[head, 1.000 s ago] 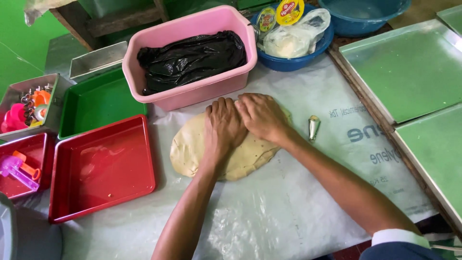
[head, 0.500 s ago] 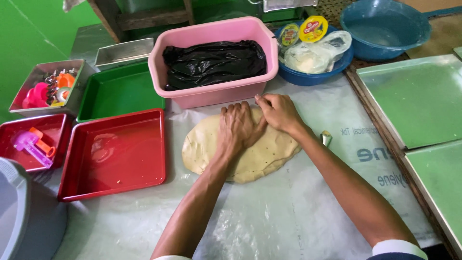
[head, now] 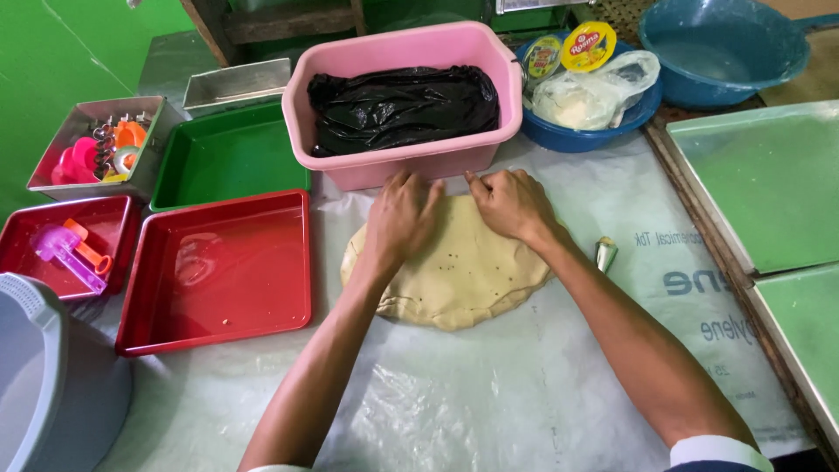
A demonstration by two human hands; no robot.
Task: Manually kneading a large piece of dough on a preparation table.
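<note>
Dough [head: 454, 280] lies flattened on the plastic sheet [head: 489, 393], both hands pressed flat on its far edge
Left hand [head: 400, 218] and right hand [head: 511, 203] lie palm down, fingers spread and nearly straight, gripping nothing, fingertips close to the wall of the pink tub [head: 411, 166] holding a black bag [head: 402, 109]; both forearms reach up from the near edge and cross the slab. Room is tight ahead against the tub; the sheet lies open on the near side. A red tray [head: 218, 275] sits just left of the dough, a green tray [head: 229, 157] behind it, a small metal nozzle [head: 605, 253] just right, and green-lined baking trays [head: 769, 192] along the right edge
</note>
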